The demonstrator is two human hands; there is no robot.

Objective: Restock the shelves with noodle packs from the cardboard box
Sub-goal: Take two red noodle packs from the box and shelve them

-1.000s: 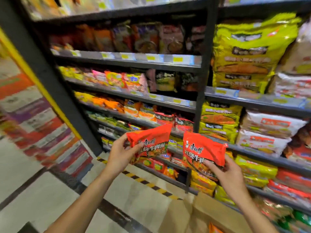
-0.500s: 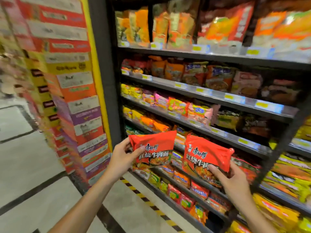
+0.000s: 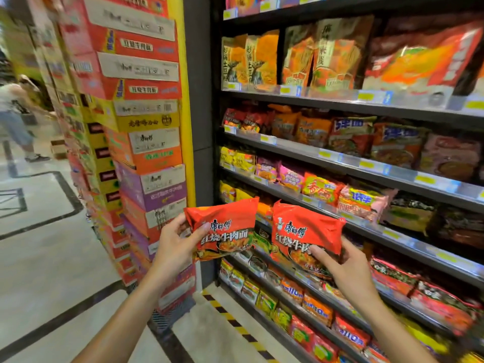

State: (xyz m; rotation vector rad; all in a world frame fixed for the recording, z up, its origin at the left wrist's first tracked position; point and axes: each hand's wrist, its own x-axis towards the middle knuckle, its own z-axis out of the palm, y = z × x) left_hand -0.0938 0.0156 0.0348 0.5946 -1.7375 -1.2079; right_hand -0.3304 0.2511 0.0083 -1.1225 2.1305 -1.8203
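Note:
My left hand [image 3: 175, 247] grips the left edge of a red noodle pack [image 3: 225, 229] with white lettering. A second, matching red noodle pack [image 3: 301, 231] is held at its lower right corner by my right hand [image 3: 343, 268]. Both packs hang side by side in front of the dark shelves [image 3: 340, 163], at the height of the fourth shelf from the top, without touching it. The shelves hold rows of coloured noodle packs. The cardboard box is out of view.
A tall stack of noodle cartons [image 3: 146, 153] stands left of the shelf's grey end post [image 3: 201, 100]. Yellow-black floor tape [image 3: 235, 318] runs along the shelf base. A person [image 3: 15, 119] stands far left in the tiled aisle.
My view has swung left and up along the shelves; the carton stack now fills the left side. Both hands still hold their packs in much the same pose, slightly higher.

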